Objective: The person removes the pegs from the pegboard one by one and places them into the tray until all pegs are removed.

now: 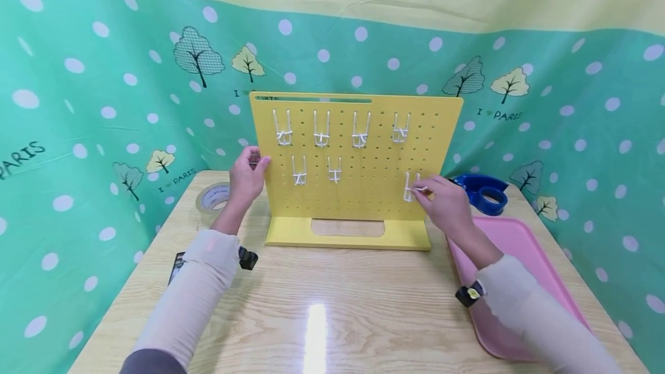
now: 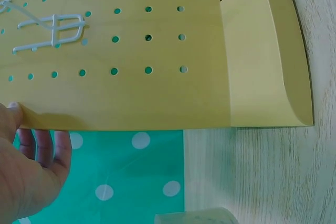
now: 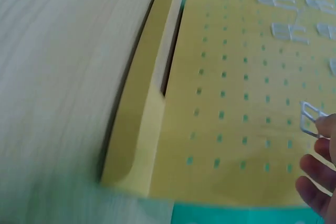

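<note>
A yellow pegboard [image 1: 371, 204] stands upright on its base on the wooden table. My left hand [image 1: 246, 175] grips its left edge, the thumb in front and the fingers behind, as the left wrist view also shows. Near the lower right of the board, my right hand [image 1: 449, 204] pinches a white wire hook [image 1: 407, 189] against the panel. In the right wrist view that hook [image 3: 304, 121] is partly covered by the fingertips. Several like hooks [image 1: 321, 131] hang in the upper row, and two more, a left one [image 1: 299, 178] and a right one [image 1: 334, 174], sit below.
A pink tray [image 1: 511, 232] lies to the right under my right forearm. Behind it is a blue tape dispenser [image 1: 475, 186]. To the left lies a roll of tape [image 1: 204, 201], with a dark flat object [image 1: 176, 264] partly under my sleeve. Green dotted cloth hangs behind the table.
</note>
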Demonstrator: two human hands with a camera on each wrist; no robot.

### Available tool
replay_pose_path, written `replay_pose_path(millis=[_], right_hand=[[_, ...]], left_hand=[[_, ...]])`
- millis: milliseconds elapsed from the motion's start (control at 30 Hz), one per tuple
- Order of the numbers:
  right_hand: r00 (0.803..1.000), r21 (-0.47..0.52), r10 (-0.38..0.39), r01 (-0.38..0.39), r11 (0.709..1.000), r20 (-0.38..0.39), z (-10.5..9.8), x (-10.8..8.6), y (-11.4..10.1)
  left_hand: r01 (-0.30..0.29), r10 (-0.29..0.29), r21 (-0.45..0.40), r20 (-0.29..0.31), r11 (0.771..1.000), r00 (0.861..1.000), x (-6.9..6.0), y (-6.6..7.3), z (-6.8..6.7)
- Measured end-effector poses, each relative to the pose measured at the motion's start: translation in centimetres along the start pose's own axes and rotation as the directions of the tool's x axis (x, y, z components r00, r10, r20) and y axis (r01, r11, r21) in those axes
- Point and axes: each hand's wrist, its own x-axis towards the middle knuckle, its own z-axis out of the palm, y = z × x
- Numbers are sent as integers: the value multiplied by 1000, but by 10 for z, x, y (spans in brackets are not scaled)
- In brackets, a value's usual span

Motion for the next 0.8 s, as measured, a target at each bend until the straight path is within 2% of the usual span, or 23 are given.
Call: replay_pose_path(millis=[133,233,300,467,533,700,800], right_hand=[[986,12,104,-106,994,130,-15,-14,26],[953,-3,184,-189,982,241,-22,-20,51],[918,-23,235,-240,970,319,-25,-23,68],[811,-64,313,-326,943,494,-24,-38,101],[784,-71,323,-339,938,530,-21,-45,110],[762,-75,313,-331,941,566,-15,-60,124],[738,-89,326,-342,935,590,-12,-66,127]], left_hand=[[2,-2,8,0,1000,1000,0,1,-3],[-7,7,15,-9,1000,1000,1,2,-5],[-13,13,13,-17,1000,1000,1,3,-6],[-13,13,6,-16,1000,1000,2,5,-6],[-15,15,6,-12,1000,1000,2,4,-5],[-13,13,6,2,1000,1000,1,2,-2],[3,-3,7,17,1000,1000,-1,1,0]])
